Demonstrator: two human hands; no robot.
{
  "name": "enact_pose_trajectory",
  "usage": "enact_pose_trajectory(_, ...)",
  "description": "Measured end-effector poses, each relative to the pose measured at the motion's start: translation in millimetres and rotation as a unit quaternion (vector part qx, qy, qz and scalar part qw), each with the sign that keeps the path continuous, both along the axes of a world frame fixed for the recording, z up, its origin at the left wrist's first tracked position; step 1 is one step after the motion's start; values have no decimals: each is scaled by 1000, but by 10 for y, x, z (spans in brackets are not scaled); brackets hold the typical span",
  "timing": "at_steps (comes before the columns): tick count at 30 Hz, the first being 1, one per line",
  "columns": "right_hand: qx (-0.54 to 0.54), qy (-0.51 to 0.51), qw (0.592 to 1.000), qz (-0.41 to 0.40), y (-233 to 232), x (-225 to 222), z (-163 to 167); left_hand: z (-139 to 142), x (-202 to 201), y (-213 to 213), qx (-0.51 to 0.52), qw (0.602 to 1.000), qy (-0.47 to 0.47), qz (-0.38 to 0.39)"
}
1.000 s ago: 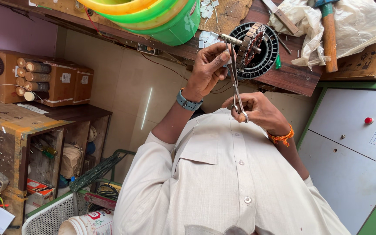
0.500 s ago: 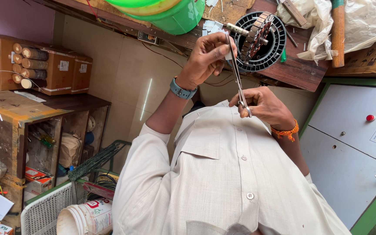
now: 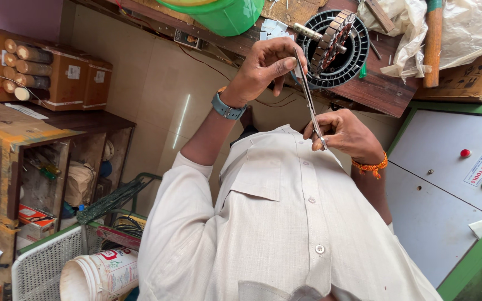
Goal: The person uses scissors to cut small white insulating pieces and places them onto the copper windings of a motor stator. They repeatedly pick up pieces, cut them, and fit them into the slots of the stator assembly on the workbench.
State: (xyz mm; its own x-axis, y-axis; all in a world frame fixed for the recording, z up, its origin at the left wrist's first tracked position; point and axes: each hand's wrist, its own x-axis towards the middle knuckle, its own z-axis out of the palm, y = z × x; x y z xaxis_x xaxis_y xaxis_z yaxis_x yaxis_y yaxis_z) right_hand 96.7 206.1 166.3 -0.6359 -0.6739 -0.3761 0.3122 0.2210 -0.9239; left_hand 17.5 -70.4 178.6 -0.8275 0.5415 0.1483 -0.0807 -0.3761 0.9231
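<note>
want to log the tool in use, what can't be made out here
All in the head view:
1. Thin metal tool: its lower end is buried in the right hand, so its kind is unclear.
2. The tool's top end: covered by the fingers of the left hand.
3. Green bucket: cut off by the top edge.
4. Shelf contents: too dark and small to identify.

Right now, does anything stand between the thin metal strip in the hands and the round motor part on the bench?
Nothing visible does. The left hand pinches the upper end of the thin metal strip right beside the rim of the round motor part, and the right hand grips its lower end. The gap between strip and part looks open.
</note>
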Motion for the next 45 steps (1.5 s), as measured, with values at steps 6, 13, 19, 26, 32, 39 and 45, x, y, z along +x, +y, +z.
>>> enact_pose_trajectory(6, -36, 79, 994, -69, 26, 31, -44, -78, -24, 55, -5, 1000, -10, 12)
enact_pose_trajectory(13, -242, 153, 878, -383, -343, -90, 113, -344, 147, 469, 34, 987, -42, 154)
enact_pose_trajectory(19, -146, 217, 865, -428, -331, -153, 78, -311, 354, 722, -8, 991, -25, 129)
enact_pose_trajectory(26, -76, 292, 884, -357, -56, -143, -110, -263, 409, 757, -29, 985, 69, 154)
enact_pose_trajectory(32, -26, 148, 959, -241, 64, -145, -110, -304, 289, 740, -82, 977, 15, 195)
enact_pose_trajectory(39, -89, -5, 993, -80, 11, 124, -172, -242, 177, 700, -62, 972, 15, 225)
enact_pose_trajectory(45, -36, 11, 993, -108, -5, 150, -153, -150, 156, 739, -58, 970, 23, 237)
